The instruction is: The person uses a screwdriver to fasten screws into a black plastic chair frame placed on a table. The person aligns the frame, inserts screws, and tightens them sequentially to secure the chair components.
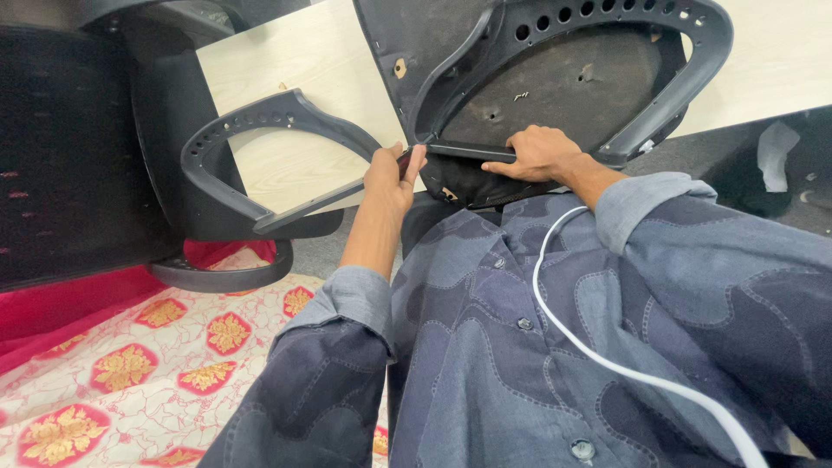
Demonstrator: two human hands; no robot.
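An upturned black chair seat [555, 87] lies against my lap, its underside facing me. A curved black plastic armrest [693, 69] with a row of holes is fixed along its right edge. My right hand [533, 154] presses on the near bar of that armrest at the seat's lower edge. My left hand [390, 178] grips a small dark tool at the seat's lower left corner, beside the end of a second, loose armrest [260, 139] that lies to the left.
A pale wooden board [312, 61] lies under the parts. A black mesh chair back [61, 147] stands at the left. A red and cream patterned cloth [156, 364] covers the floor. A white cable [607, 364] runs across my blue patterned shirt.
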